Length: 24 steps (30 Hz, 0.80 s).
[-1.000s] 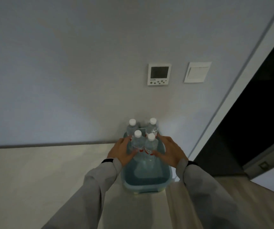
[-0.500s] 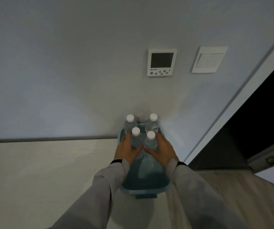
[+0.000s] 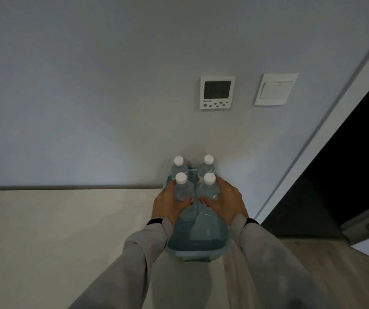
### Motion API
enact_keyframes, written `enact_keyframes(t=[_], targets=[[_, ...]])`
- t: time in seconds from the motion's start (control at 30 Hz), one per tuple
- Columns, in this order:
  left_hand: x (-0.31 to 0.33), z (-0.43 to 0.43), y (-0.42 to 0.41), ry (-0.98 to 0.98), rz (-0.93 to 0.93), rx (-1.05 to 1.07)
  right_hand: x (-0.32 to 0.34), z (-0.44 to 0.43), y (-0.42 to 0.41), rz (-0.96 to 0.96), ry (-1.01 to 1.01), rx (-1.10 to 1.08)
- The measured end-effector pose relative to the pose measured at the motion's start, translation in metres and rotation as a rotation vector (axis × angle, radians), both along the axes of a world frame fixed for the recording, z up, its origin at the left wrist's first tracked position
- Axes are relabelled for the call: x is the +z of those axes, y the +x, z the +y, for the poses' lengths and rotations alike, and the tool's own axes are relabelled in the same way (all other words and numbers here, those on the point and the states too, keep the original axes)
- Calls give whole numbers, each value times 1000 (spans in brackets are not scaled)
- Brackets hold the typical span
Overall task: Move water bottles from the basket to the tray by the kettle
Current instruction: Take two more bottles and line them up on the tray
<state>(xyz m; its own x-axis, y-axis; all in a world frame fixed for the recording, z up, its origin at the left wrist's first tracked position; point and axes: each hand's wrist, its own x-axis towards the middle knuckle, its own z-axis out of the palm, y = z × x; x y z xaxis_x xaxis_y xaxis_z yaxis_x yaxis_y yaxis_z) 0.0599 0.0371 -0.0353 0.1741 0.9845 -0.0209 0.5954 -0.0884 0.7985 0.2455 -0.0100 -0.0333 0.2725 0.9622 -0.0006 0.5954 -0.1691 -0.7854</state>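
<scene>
A light blue plastic basket [image 3: 198, 253] stands at the right end of a pale counter, against the wall. Several clear water bottles with white caps stand upright at its far end. My left hand [image 3: 168, 206] is wrapped around the near left bottle [image 3: 181, 188]. My right hand [image 3: 228, 202] is wrapped around the near right bottle [image 3: 209, 187]. Two more bottles, the far left one [image 3: 179, 166] and the far right one [image 3: 208, 165], stand behind them, untouched. No tray or kettle is in view.
The pale counter [image 3: 67, 230] stretches to the left. On the wall above hang a thermostat panel [image 3: 217, 92] and a light switch [image 3: 276, 89]. A dark doorway [image 3: 335, 175] opens at the right, with wooden floor [image 3: 323, 275] below.
Both hands have closed in from the basket's sides onto the two near bottles. The view has shifted slightly, with the wall panels lower in the frame.
</scene>
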Motion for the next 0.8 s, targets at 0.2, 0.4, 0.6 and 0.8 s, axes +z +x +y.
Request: enact_keyframes(t=[0.2,0.4,0.6,0.8], targets=[[38,-19,-22,141,-29,47,51,-16,-16,-44,127,49],[75,-39,-74,254,-47,73,95,-31,-62,-127,234,110],[103,-66,-171,340,-54,168,123,-44,-145,-156,306,190],[116,-109,-306,401,-24,253,141,-67,-270,-164,345,279]])
